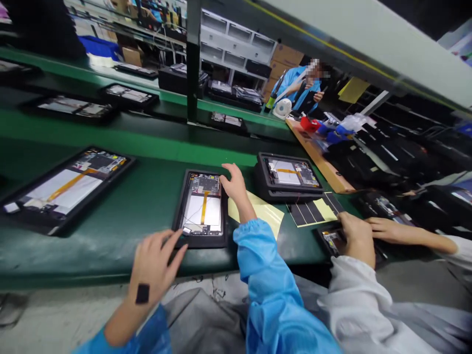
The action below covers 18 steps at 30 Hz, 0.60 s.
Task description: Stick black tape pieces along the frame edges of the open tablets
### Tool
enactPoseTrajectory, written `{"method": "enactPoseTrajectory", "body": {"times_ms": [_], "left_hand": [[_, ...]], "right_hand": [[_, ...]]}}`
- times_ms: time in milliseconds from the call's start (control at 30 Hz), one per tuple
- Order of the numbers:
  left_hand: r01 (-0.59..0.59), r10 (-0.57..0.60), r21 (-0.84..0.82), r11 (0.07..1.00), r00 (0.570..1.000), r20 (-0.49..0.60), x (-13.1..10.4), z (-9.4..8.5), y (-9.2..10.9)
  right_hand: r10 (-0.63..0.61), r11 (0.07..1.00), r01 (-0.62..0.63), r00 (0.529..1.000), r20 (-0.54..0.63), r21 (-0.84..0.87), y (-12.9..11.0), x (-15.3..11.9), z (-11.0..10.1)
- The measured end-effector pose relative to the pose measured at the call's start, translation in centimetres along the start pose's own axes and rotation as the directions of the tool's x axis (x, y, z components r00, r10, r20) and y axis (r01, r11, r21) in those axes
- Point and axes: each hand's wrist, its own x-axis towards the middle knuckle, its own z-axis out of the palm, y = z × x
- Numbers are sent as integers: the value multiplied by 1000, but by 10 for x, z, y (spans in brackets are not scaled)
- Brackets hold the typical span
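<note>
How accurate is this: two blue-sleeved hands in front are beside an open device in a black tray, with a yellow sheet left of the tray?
One slip: the yellow sheet lies right, not left, of the black tray, as the head view shows. The left hand and right hand are indeed beside the open device.

TXT: none legible | ctr tablet [204, 209], circuit bd [206, 183]: detail too sm. to read | L tablet [55, 191], wht tag [12, 208]: wording n/legible | bkgd cartons [289, 55] + drawer cabinet [236, 45]: too sm./blurred, can't tell any lettering
</note>
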Motion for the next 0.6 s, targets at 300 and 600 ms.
{"method": "enactPoseTrajectory", "body": {"times_ms": [300,600], "left_hand": [[-117,112,17,993,975,192,41,8,-28],[-37,46,-243,969,999,29,38,1,20]], "right_hand": [[-88,996,89,994,65,-8,-14,-149,-17],[197,939,-265,937,288,219,5,-178,8]]}}
